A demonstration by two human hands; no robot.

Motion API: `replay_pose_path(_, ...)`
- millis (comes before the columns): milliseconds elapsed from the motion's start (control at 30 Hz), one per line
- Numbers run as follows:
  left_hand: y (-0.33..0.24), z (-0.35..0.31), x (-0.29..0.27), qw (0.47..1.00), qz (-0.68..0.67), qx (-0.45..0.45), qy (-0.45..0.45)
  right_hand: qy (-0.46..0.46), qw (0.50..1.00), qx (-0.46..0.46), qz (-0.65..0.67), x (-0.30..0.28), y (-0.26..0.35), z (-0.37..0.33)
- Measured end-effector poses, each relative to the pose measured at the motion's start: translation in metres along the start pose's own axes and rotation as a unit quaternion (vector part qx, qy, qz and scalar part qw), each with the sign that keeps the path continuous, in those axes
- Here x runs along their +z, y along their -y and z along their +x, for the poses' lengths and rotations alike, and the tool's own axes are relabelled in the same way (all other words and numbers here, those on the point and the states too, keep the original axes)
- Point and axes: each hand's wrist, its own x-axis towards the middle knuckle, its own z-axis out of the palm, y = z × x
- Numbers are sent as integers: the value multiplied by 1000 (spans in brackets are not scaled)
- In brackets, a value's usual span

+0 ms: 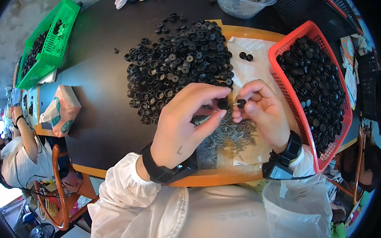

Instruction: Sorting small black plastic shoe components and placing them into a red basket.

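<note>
Between the thumb and fingers of my left hand [179,119] is a small round black plastic cap [223,104]. My right hand [265,113] pinches a smaller black piece [241,103], from which a thin metal pin points at the cap. The two parts face each other, a short gap apart. Under and in front of my hands lies a heap of loose metal pins or screws [236,138]. Beyond my left hand spreads a big pile of black round plastic parts [177,62], some cup-shaped, others discs with a centre hole.
At my right stands a red plastic basket [309,148] full of black caps. Two loose black pieces [246,56] lie on white paper [258,70]. A clear tub [240,8] sits at the back. Leftward are a tissue pack [66,110], a green basket [53,55] and a seated person [23,157].
</note>
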Motion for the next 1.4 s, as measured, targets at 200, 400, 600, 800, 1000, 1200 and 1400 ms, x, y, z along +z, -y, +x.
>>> replay_pose_path(200,4,2,8,993,-94,-57,-33,-33,992,-51,-114,3,-1,-2)
replay_pose_path(400,15,1,6,997,-3,74,-20,-60,953,-120,-271,10,1,-3)
replay_pose_path(600,17,-1,8,997,-34,69,-27,-57,950,-143,-271,9,0,-3)
replay_pose_path(800,15,-4,15,990,-119,50,-62,-51,932,-158,-322,9,-1,-3)
replay_pose_path(1000,24,-7,14,987,-33,134,-82,-54,919,-167,-353,10,0,-3)
replay_pose_path(1200,25,-6,16,980,-6,171,-105,-47,915,-177,-359,12,4,-5)
replay_pose_path(1400,26,-6,16,979,0,175,-108,-55,923,-169,-341,13,2,-5)
